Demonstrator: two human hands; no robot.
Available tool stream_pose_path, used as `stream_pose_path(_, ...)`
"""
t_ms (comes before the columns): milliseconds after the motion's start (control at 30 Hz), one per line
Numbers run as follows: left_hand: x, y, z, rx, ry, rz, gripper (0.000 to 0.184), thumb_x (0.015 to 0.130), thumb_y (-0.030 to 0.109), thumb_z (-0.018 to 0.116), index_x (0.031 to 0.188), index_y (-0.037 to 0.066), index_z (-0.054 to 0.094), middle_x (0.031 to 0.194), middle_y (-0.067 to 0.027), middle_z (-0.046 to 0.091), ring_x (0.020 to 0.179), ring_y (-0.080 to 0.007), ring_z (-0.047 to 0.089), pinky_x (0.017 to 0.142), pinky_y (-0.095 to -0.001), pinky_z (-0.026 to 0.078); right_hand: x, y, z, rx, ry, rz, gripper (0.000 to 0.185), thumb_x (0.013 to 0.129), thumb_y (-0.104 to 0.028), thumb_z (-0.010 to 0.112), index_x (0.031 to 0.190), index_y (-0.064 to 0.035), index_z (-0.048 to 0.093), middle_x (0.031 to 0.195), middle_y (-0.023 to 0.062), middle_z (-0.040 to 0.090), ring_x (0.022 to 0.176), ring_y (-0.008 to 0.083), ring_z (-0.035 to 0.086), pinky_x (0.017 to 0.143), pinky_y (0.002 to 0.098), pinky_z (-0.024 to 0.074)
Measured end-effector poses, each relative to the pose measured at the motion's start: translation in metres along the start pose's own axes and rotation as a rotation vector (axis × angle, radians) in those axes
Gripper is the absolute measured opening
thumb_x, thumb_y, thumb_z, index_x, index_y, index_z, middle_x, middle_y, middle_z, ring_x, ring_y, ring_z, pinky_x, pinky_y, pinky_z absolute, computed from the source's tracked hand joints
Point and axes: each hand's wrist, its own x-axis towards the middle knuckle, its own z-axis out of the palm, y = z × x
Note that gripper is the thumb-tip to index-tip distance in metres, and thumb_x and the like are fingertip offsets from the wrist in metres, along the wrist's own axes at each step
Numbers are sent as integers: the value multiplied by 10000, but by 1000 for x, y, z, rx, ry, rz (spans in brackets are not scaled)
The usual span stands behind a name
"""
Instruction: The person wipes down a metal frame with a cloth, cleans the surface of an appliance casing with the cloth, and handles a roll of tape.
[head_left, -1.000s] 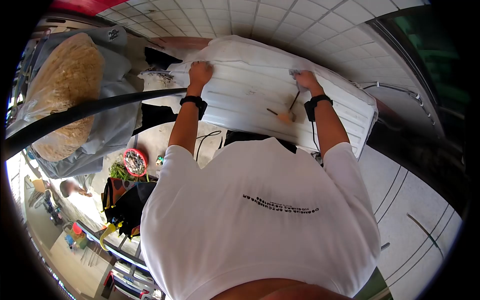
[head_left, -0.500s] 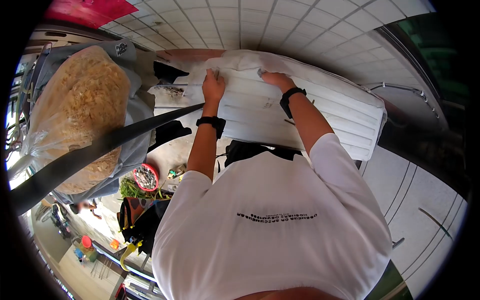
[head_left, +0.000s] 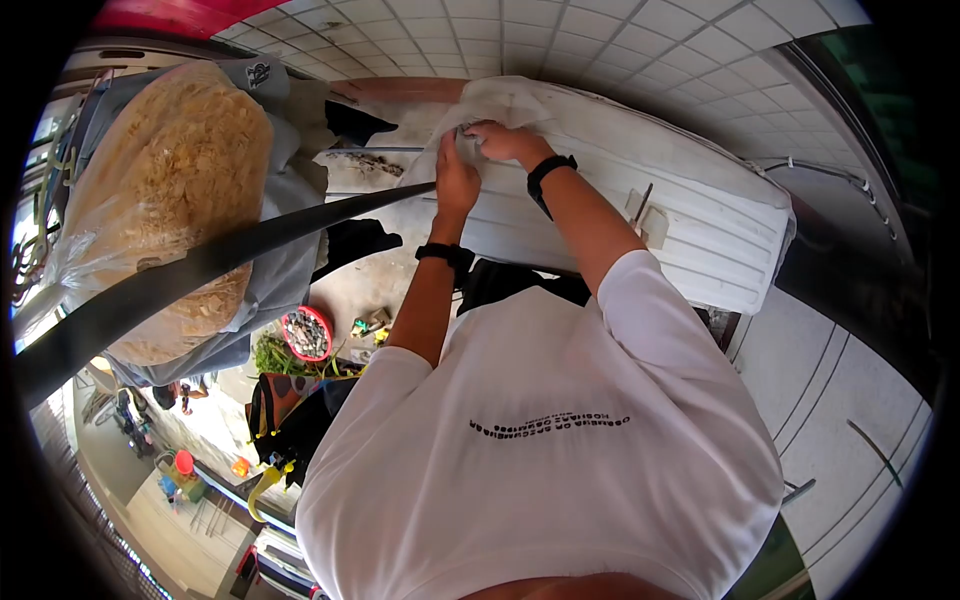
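Observation:
My left hand (head_left: 458,178) and my right hand (head_left: 506,143) are close together above the far left end of a white ribbed panel (head_left: 700,225). Both have their fingers closed on a thin clear plastic bag (head_left: 515,98), which lies crumpled over that end. My right fingers almost meet the left fingertips; the exact grip is partly hidden. A small pale piece with a thin dark stick (head_left: 646,205) rests on the panel, to the right of my right forearm.
A big clear sack of wood shavings (head_left: 180,170) sits at left on grey cloth. A dark strap or bar (head_left: 250,268) slants across it towards my left wrist. A red basin (head_left: 327,337) of stones stands on the floor. Behind the panel rises a tiled wall (head_left: 610,45).
My right hand has moved left, up to my left hand, bringing plastic with it. The small pale piece on the panel now shows beside my right forearm. The whole view has shifted slightly.

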Motion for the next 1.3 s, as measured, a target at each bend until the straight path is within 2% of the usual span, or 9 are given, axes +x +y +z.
stream_pose_path(133,-41,-14,-17,100,-290,-109,711,790,-28,566,1448,-51,298,1372,-343,434,1285,-522,401,1096,-527,344,-17,-44,3,-150,-294,121,512,846,-155,488,1347,-112,583,1375,162,576,1277,332,533,1059,413,424)
stream_pose_path(333,-92,-8,-41,-31,-195,-85,845,826,25,620,1536,-16,163,1441,-325,386,1319,-492,403,1125,-480,343,-49,-29,32,53,-201,-218,474,833,-74,556,1306,-100,575,1260,223,619,1146,407,582,973,443,468)
stream_pose_path(533,-79,1,-45,-22,-202,-29,727,839,27,622,1490,10,298,1410,-269,452,1315,-458,417,1110,-464,358,-76,-27,24,-123,225,-376,377,888,-138,627,1247,-42,571,1169,243,623,1083,437,583,945,482,475)
stream_pose_path(633,-81,-8,-53,36,-250,45,643,836,21,611,1432,7,369,1382,-273,457,1302,-463,420,1101,-461,370,-64,-2,12,-298,178,-217,326,918,-134,592,1220,-11,577,1133,259,628,1049,443,590,955,496,463)
stream_pose_path(667,-90,-9,-58,60,-287,46,637,835,19,609,1427,8,374,1381,-274,455,1303,-463,417,1101,-459,372,-57,10,10,-331,217,-139,223,813,-46,611,1021,18,657,1067,253,653,984,436,616,915,501,478)
stream_pose_path(700,-101,-11,-62,81,-276,35,629,845,29,612,1426,3,374,1386,-276,447,1310,-462,410,1103,-459,369,-61,-1,-13,-394,34,34,309,833,-72,612,1129,5,656,1159,267,633,1107,423,579,996,495,443)
stream_pose_path(800,-121,-24,-68,120,-229,22,612,876,73,623,1428,-4,371,1411,-283,419,1321,-463,396,1099,-462,376,-67,15,-9,-465,265,331,611,892,-321,588,1450,-102,471,1487,180,456,1412,380,340,1169,502,260)
stream_pose_path(1200,-149,-35,-67,152,-178,-65,699,881,139,680,1456,-31,320,1430,-277,403,1345,-449,378,1118,-464,352,-80,-42,53,-355,98,-229,472,810,-149,588,1278,-90,585,1369,173,552,1248,355,523,1040,454,415)
stream_pose_path(1300,-154,-27,-66,168,-130,5,836,810,142,732,1483,-39,272,1468,-291,361,1364,-463,353,1139,-475,330,-79,-47,80,-164,-203,-296,456,804,-121,575,1258,-94,602,1256,186,623,1160,365,583,984,436,457)
